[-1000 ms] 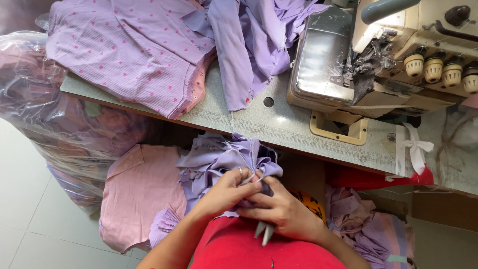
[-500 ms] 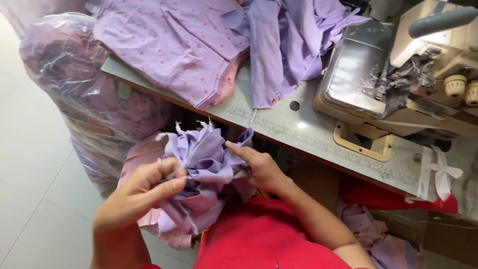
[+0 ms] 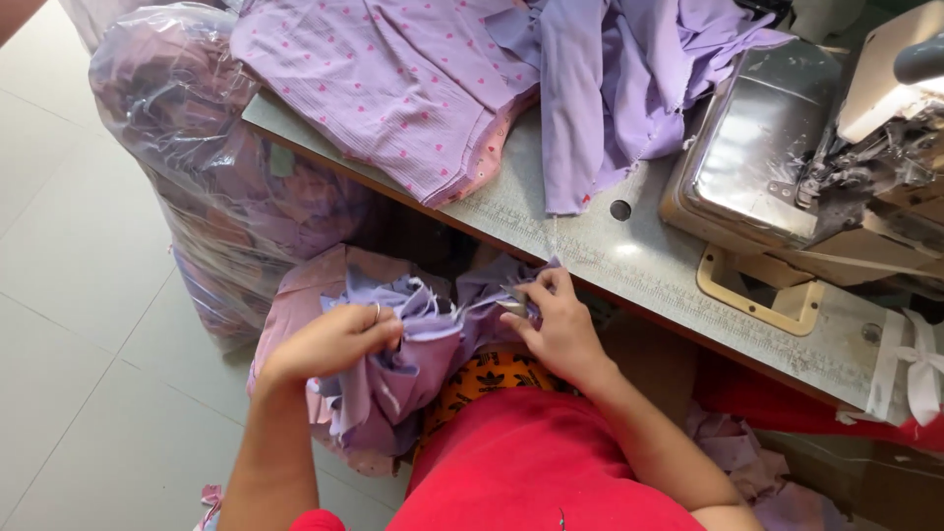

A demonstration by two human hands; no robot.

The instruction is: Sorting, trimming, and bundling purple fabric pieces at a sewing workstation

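Observation:
A bunch of lilac fabric pieces (image 3: 418, 359) lies in my lap, below the front edge of the sewing table (image 3: 629, 256). My left hand (image 3: 329, 344) grips the left part of the bunch, a ring on one finger. My right hand (image 3: 556, 324) pinches the right end of the same bunch, and a small metal tool shows between its fingers. The fabric is stretched a little between the two hands. Under it hangs a pink garment (image 3: 305, 305).
A sewing machine (image 3: 787, 167) stands on the table at the right. A lilac heart-print garment (image 3: 403, 88) and plain lilac cloth (image 3: 610, 88) lie on the tabletop. A big clear plastic bag of fabric (image 3: 216, 187) stands on the tiled floor at the left.
My hands have drawn apart along the lilac bunch, the left one moving left. The view has shifted left and down, showing more floor and bag.

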